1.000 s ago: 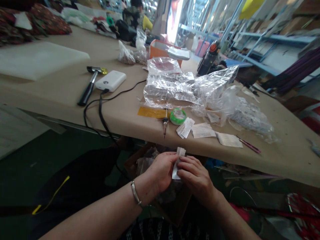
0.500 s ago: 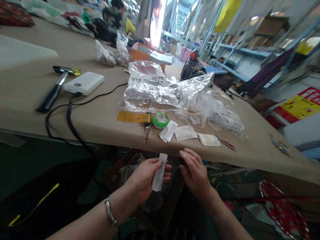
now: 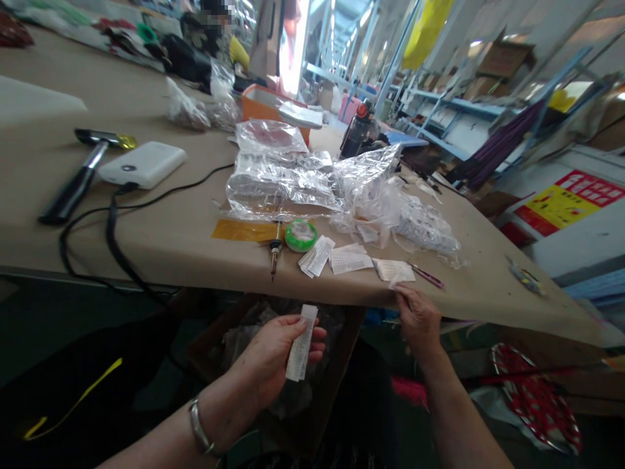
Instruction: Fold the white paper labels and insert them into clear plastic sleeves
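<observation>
Head view: left hand (image 3: 271,358) half open, thumb pressing a narrow sheaf of printed strips (image 3: 301,345) against the fingers, below the table (image 3: 234,270) edge. Right hand (image 3: 420,319) with fingers drawn together at that edge, fingertips just beside the rightmost paper stack (image 3: 394,270); pale scrap at fingertips, grip on it cannot be told. Tweezers (image 3: 427,275) lie right of that stack; green-rimmed roll (image 3: 301,236) farther left.

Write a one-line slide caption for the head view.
Left hand holding narrow paper strips, right hand at the edge of the brown table, close to a pale paper piece.
</observation>
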### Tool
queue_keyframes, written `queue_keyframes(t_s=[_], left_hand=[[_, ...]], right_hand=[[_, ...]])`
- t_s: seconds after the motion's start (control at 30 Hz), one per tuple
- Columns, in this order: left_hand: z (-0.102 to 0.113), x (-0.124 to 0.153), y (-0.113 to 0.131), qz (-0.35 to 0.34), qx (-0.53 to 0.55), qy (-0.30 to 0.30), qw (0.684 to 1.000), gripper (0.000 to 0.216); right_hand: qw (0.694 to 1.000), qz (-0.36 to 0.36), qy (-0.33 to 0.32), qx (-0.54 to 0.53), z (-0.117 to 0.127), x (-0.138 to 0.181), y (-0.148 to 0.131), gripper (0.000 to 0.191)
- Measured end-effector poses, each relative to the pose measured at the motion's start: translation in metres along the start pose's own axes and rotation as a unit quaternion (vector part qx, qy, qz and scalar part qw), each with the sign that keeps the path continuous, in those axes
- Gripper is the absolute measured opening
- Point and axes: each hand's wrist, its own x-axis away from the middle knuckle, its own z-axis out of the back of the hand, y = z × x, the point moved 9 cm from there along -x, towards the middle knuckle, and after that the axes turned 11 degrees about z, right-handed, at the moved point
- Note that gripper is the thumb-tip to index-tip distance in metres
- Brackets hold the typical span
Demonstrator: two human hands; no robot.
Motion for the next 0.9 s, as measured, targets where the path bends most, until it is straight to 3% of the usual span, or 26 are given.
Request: queue_keyframes(t_s=[0.07, 0.17, 0.27, 0.37, 0.57, 0.9], left_hand=[[-0.003, 0.001, -0.001, 0.001, 0.004, -0.007, 1.0, 0.011], [-0.005, 0.002, -0.002, 0.004, 0.022, -0.007, 1.0, 0.01], [-0.01, 0.002, 0.002, -0.02, 0.075, -0.045, 0.996, 0.009], [-0.006, 0.002, 0.006, -0.052, 0.124, -0.067, 0.989, 0.01], [0.011, -0.002, 0.004, -0.065, 0.135, -0.037, 0.988, 0.007], [0.013, 0.001, 0.003, -0.069, 0.155, -0.027, 0.985, 0.011]], right_hand=[[0.998, -0.006, 0.046, -0.044, 0.011, -0.008, -0.015, 0.015], [0.982, 0.052, 0.064, -0.167, 0.015, -0.019, -0.074, 0.018], [0.945, 0.164, -0.019, -0.282, -0.002, -0.019, -0.149, 0.021], [0.925, 0.219, -0.056, -0.304, -0.018, -0.008, -0.189, 0.02], [0.914, 0.24, -0.094, -0.314, -0.034, 0.001, -0.201, 0.019], [0.908, 0.237, -0.102, -0.331, -0.035, -0.003, -0.207, 0.018]])
